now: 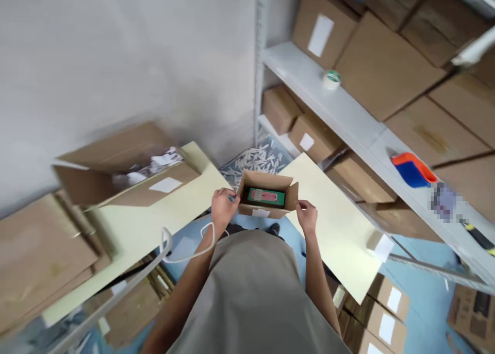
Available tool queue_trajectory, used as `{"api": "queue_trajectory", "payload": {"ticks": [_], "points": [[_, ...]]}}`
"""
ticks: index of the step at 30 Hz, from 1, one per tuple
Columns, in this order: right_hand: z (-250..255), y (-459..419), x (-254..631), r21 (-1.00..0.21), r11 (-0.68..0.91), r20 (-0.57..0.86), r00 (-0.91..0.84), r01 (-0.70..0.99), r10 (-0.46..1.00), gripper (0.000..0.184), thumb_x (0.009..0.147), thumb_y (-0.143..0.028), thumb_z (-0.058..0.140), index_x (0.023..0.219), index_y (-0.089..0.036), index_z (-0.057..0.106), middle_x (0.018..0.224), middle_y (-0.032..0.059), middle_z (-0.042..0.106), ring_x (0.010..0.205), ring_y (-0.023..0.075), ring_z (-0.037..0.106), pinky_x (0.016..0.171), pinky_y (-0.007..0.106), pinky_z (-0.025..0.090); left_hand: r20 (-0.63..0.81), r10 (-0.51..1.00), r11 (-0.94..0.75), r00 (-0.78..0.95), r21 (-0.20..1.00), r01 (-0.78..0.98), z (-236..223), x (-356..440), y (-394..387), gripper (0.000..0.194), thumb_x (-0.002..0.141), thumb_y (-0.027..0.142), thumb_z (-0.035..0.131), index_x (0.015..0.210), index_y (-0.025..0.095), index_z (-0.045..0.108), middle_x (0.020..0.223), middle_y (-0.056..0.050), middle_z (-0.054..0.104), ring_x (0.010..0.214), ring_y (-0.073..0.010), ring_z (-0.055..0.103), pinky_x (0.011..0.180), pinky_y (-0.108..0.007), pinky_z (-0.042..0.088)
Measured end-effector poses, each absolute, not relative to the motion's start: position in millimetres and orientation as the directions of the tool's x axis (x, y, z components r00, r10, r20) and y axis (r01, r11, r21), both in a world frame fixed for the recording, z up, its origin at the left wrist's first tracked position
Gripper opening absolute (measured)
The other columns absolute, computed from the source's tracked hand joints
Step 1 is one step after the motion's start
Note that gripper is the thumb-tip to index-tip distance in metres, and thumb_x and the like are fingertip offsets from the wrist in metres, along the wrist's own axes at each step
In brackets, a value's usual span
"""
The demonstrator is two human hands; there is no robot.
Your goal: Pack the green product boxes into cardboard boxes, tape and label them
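Note:
A small open cardboard box (247, 208) with a white label on its near side is in front of my body, held between my hands. Inside it lies a green packet (283, 199) with a pink and pale panel on top. My left hand (224, 207) pinches the box at its left edge. On the opposite side, the fingers of my right hand (307, 217) are closed on the right flap, which stands up and outward. The floor of the box is mostly hidden by the packet and shadow.
Pale yellow tabletops (328, 215) flank me. A large open carton (116, 189) with crumpled contents stands left, near a white bent tube (166, 240). Right, a metal shelf (305, 91) bears cartons, a tape roll (331, 80) and a blue-orange item (413, 169). Paper strips (259, 159) lie ahead.

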State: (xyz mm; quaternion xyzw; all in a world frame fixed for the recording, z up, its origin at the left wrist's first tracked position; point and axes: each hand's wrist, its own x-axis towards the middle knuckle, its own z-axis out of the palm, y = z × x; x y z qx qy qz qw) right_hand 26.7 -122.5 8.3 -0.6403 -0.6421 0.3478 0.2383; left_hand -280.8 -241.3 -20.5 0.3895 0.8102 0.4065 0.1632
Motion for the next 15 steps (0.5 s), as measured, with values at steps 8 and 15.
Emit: {"api": "queue_trajectory", "payload": {"ticks": [8, 15], "points": [[-8.3, -159.2, -166.9, -0.783, 0.200, -0.133, -0.473, 0.588, 0.871, 0.046, 0.088, -0.064, 0.058, 0.091, -0.022, 0.077, 0.095, 0.0134, 0.085, 0.089, 0.0297, 0.079, 0.090, 0.043, 0.063, 0.061, 0.438, 0.507, -0.897, 0.807, 0.302, -12.0, -395.5, -400.2, 0.011, 0.088, 0.026, 0.073, 0.081, 0.027, 0.065, 0.095, -0.009, 0.074, 0.101, -0.0345, 0.066, 0.106, -0.052, 0.050], [-17.3, -193.7, -276.2, -0.778, 0.360, -0.117, -0.681, 0.515, 0.723, 0.046, 0.089, -0.063, 0.055, 0.092, -0.021, 0.073, 0.096, 0.0157, 0.084, 0.091, 0.0304, 0.079, 0.089, 0.043, 0.062, 0.062, 0.169, 0.578, -0.984, 0.802, 0.150, -16.8, -427.2, -479.7, 0.012, 0.095, 0.031, 0.069, 0.087, 0.027, 0.062, 0.101, -0.009, 0.073, 0.107, -0.0327, 0.067, 0.108, -0.050, 0.049]]}}
